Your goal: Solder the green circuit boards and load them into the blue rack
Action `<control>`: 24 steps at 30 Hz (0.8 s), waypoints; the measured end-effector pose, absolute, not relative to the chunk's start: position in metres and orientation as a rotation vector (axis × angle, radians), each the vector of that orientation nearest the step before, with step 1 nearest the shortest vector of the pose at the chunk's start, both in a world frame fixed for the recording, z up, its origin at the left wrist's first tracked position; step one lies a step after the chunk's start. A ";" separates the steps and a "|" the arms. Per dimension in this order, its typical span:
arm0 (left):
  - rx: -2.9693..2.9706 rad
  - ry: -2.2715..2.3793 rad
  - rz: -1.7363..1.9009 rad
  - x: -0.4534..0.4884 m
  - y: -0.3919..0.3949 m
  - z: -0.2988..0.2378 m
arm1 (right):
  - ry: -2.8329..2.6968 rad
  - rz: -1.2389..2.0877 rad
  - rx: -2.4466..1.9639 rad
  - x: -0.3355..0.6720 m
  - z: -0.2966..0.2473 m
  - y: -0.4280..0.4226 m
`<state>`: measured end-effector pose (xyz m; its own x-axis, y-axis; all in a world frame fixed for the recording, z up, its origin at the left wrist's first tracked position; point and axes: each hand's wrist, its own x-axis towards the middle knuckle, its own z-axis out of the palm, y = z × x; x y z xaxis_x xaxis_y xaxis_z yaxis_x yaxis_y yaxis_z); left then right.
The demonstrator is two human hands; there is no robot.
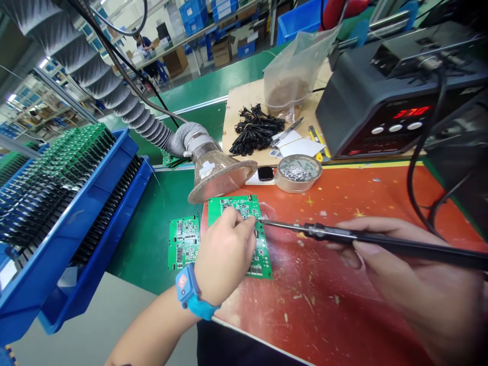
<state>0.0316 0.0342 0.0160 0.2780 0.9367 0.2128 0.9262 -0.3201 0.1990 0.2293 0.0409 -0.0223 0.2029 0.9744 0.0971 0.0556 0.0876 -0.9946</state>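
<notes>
A green circuit board (244,211) lies on the red mat (335,284). My left hand (224,254) rests on it, fingers pinched together near the board's middle; what they pinch is too small to make out. A blue wrist strap (190,292) circles that wrist. My right hand (404,274) grips a black soldering iron (381,241) like a pen. Its metal tip (267,222) meets the board right beside my left fingertips. A second, smaller green board (184,242) lies to the left on the green bench top.
A clear fume-extraction funnel (217,173) on a grey ribbed hose hangs just behind the board. Blue racks of circuit boards (57,188) fill the left. A soldering station (396,86), a round tin (298,173), black parts (255,129) and a plastic bag (293,76) stand behind.
</notes>
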 end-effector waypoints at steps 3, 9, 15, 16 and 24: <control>2.499 1.807 0.406 0.034 0.037 0.014 | -1.209 0.971 -1.253 0.232 -0.023 0.042; 2.539 1.724 0.336 0.031 0.032 0.019 | -1.117 0.977 -1.270 0.232 -0.022 0.041; 2.576 1.833 0.396 0.013 0.005 0.032 | -1.142 0.981 -1.258 0.233 -0.018 0.041; 2.556 1.852 0.435 0.010 0.001 0.034 | -1.165 0.978 -1.259 0.233 -0.018 0.041; 2.637 1.991 0.563 0.006 -0.009 0.029 | -1.175 0.979 -1.240 0.233 -0.021 0.042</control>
<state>0.0063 -0.0088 0.0290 0.2464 0.8893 0.3854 0.9594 -0.2802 0.0333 0.2334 0.0423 -0.0211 0.1630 0.9799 0.1155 0.0633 0.1064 -0.9923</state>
